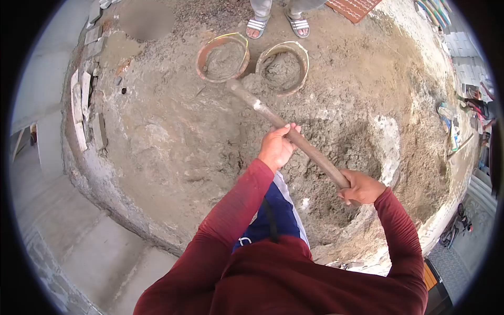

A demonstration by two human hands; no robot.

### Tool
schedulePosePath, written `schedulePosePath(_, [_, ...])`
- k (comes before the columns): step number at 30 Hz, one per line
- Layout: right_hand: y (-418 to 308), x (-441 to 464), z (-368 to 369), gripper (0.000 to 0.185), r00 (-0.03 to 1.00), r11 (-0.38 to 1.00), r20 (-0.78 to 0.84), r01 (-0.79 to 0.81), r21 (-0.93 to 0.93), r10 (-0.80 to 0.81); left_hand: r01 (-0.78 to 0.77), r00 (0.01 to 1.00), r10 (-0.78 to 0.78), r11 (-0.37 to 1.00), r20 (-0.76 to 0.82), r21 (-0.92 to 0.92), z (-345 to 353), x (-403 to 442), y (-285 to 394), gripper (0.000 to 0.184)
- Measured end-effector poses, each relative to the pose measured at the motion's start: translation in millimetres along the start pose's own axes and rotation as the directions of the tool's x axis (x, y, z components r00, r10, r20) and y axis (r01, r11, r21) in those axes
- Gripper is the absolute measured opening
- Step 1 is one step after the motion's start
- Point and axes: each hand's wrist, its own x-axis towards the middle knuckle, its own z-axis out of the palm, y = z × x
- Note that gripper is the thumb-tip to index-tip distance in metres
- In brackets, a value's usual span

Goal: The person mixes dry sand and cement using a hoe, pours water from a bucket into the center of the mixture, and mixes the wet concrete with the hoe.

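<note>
A long wooden tool handle [315, 152] slants across the view in both my hands. My left hand [278, 147] is closed around its middle, and my right hand [363, 187] grips it near the lower right end. The far end reaches the rims of two buckets. Beside that end is a lump of wet mortar [253, 82]; the tool's head cannot be made out clearly. The left bucket [200, 65] and the right bucket [304, 73] both contain grey wet mortar. More wet mortar [325, 131] is spread on the ground below the handle.
Beyond the buckets stands a person in sandals [256, 26]. Wood and block pieces [79, 105] line the left edge. A reddish-brown panel [353, 8] lies at the top. At the right are bags [449, 123] and other clutter. A raised edge [126, 218] borders the lower left.
</note>
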Motion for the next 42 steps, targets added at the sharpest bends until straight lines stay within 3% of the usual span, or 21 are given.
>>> schedulePosePath(2, [81, 3, -28, 0.027, 0.988, 0.984, -0.155, -0.012, -0.177, -0.015, 0.171, 0.984, -0.175, 0.982, 0.036, 0.078, 17, 28, -33, 0.022])
schedulePosePath(3, [121, 23, -41, 0.026, 0.965, 0.965, -0.259, -0.020, -0.261, -0.050, 0.267, 0.957, -0.284, 0.942, 0.056, 0.205, 13, 54, -47, 0.032])
schedulePosePath(5, [194, 79, -51, 0.027, 0.885, 0.895, -0.434, -0.048, -0.444, -0.168, 0.282, 0.959, -0.266, 0.928, -0.098, 0.245, 23, 84, -65, 0.018])
schedulePosePath(7, [233, 129, -43, 0.027, 0.744, 0.858, -0.636, -0.176, -0.483, -0.205, 0.224, 0.974, -0.220, 0.934, -0.046, 0.280, 29, 87, -60, 0.019])
schedulePosePath(8, [237, 140, -29, 0.027, 0.745, 0.873, -0.639, -0.167, -0.457, -0.192, 0.173, 0.984, -0.176, 0.943, -0.013, 0.283, 20, 76, -54, 0.022])
schedulePosePath(10, [226, 162, -7, 0.028, 0.495, 0.800, -0.725, -0.093, -0.593, -0.480, 0.166, 0.981, -0.191, 0.933, 0.046, 0.320, 16, 43, -27, 0.029])
schedulePosePath(14, [186, 164, 65, 0.030, 0.473, 0.808, -0.694, 0.066, -0.586, -0.543, 0.159, 0.980, -0.191, 0.916, 0.052, 0.368, -15, -33, 24, 0.028])
schedulePosePath(16, [167, 161, 101, 0.030, 0.543, 0.803, -0.623, 0.182, -0.567, -0.563, 0.154, 0.988, -0.147, 0.931, -0.045, 0.330, -32, -75, 46, 0.023])
schedulePosePath(19, [125, 146, 138, 0.029, 0.562, 0.754, -0.535, 0.282, -0.593, -0.631, 0.072, 0.991, -0.032, 0.945, -0.131, 0.318, -63, -137, 69, 0.016])
schedulePosePath(21, [98, 143, 152, 0.029, 0.641, 0.674, -0.334, 0.404, -0.619, -0.691, -0.007, 0.946, 0.073, 0.979, -0.315, 0.206, -87, -172, 84, 0.009])
schedulePosePath(25, [18, 147, 158, 0.031, 0.647, 0.523, -0.107, 0.496, -0.693, -0.755, -0.122, 0.915, 0.153, 0.987, -0.374, 0.104, -163, -224, 122, 0.009])
schedulePosePath(27, [-32, 151, 157, 0.031, 0.644, 0.425, 0.094, 0.600, -0.677, -0.759, -0.276, 0.852, 0.260, 0.961, -0.454, 0.032, -191, -246, 136, 0.012])
schedulePosePath(29, [-95, 149, 166, 0.032, 0.659, 0.364, 0.183, 0.600, -0.712, -0.729, -0.332, 0.830, 0.277, 0.943, -0.485, -0.030, -209, -259, 155, 0.014])
schedulePosePath(31, [-149, 154, 173, 0.033, 0.674, 0.293, 0.280, 0.605, -0.740, -0.684, -0.469, 0.712, 0.352, 0.882, -0.608, -0.038, -242, -268, 175, 0.015])
schedulePosePath(33, [-198, 169, 192, 0.038, 0.627, 0.555, 0.209, 0.769, -0.317, -0.751, -0.569, 0.649, 0.350, 0.813, -0.675, -0.125, -298, -272, 207, 0.014])
schedulePosePath(35, [-235, 187, 199, 0.039, 0.710, 0.716, 0.101, 0.697, 0.043, -0.697, -0.639, 0.674, 0.336, 0.712, -0.658, -0.290, -379, -282, 248, 0.017])
schedulePosePath(37, [-247, 220, 204, 0.035, 0.780, 0.789, -0.131, 0.614, -0.025, -0.612, -0.634, 0.627, 0.326, 0.741, -0.708, -0.221, -393, -315, 275, 0.011])
schedulePosePath(39, [-235, 254, 194, 0.033, 0.743, 0.767, -0.300, 0.422, -0.484, -0.598, -0.547, 0.836, 0.394, 0.559, -0.381, -0.623, -456, -338, 289, 0.009])
schedulePosePath(40, [-219, 271, 189, 0.034, 0.750, 0.743, -0.294, 0.367, -0.559, -0.592, -0.557, 0.828, 0.399, 0.501, -0.395, -0.662, -482, -341, 295, 0.009])
schedulePosePath(41, [-193, 287, 178, 0.033, 0.780, 0.652, -0.295, 0.182, -0.736, -0.552, -0.608, 0.790, 0.406, 0.418, -0.460, -0.675, -503, -340, 298, 0.009])
schedulePosePath(42, [-185, 281, 174, 0.031, 0.866, 0.706, -0.278, 0.115, -0.698, -0.415, -0.653, 0.752, 0.399, 0.333, -0.526, -0.681, -522, -343, 294, 0.010])
